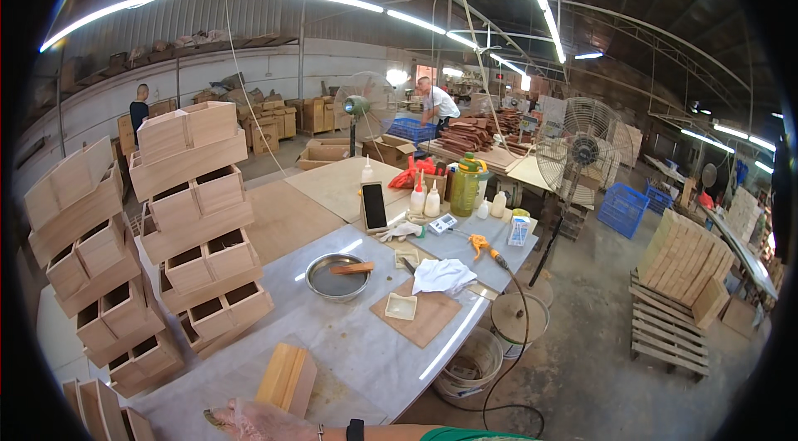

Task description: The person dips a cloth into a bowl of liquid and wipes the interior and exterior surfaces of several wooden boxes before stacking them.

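My right hand (262, 422), in a thin clear glove, reaches in along the lower edge from a green sleeve, with a black band at the wrist. Its fingers look curled, and a small greenish-brown patch shows at their tips; what that is I cannot make out. Right beside the hand, a pale wooden block-like piece (288, 376) lies tilted on the grey-white worktable (374, 358); the hand overlaps its near end. Farther up the table are a round metal bowl (337, 279) with a wooden strip across its rim, and a white cloth (446, 275). My left hand is out of the picture.
Tall stacks of wooden drawer boxes (199, 208) stand at the left. Bottles, a phone (374, 206) and an orange-handled tool (480, 246) with a trailing cable occupy the table's far side. Buckets (470, 362) and a pedestal fan (585, 150) stand right. Two people are farther back.
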Action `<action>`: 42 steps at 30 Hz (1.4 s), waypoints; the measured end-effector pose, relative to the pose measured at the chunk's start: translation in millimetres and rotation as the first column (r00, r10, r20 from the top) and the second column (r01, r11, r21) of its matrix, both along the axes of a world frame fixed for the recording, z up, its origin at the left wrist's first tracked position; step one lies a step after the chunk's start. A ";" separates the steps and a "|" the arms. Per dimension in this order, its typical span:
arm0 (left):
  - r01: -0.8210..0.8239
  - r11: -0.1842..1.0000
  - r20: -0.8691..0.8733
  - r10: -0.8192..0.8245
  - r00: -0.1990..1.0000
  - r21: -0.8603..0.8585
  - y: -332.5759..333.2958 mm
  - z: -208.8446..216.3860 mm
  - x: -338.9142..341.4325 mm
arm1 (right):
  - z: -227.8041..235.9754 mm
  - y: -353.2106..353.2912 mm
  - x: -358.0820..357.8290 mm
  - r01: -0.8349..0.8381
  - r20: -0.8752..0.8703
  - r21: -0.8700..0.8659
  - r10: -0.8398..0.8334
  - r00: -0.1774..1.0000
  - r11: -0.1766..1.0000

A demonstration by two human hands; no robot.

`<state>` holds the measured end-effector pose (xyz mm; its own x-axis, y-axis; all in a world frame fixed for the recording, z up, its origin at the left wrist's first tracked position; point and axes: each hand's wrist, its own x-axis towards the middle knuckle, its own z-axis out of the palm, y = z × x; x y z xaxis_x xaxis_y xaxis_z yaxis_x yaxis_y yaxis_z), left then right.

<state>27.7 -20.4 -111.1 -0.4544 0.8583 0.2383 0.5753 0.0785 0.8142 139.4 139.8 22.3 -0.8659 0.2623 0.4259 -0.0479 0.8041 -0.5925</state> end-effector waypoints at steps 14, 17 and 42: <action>0.005 1.000 0.002 -0.005 1.000 -0.003 -1.3 1.0 0.7 | -5.2 6.1 -3.2 0.003 -0.081 -0.023 -0.005 0.997 1.000; 0.004 1.000 0.002 -0.004 1.000 -0.003 -2.2 0.8 0.6 | -6.8 6.9 -3.3 0.005 -0.091 -0.023 -0.007 0.996 1.000; 0.044 0.988 0.329 0.007 0.944 -0.147 -22.0 101.1 41.1 | 12.6 4.4 25.5 -0.248 -0.223 -0.667 0.129 0.966 0.703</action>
<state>68.8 -42.4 -10.0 -0.4687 0.8817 -0.0533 0.2815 0.2063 0.9371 164.9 144.2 34.8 -0.8715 0.3702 0.3215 -0.2878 0.1446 -0.9467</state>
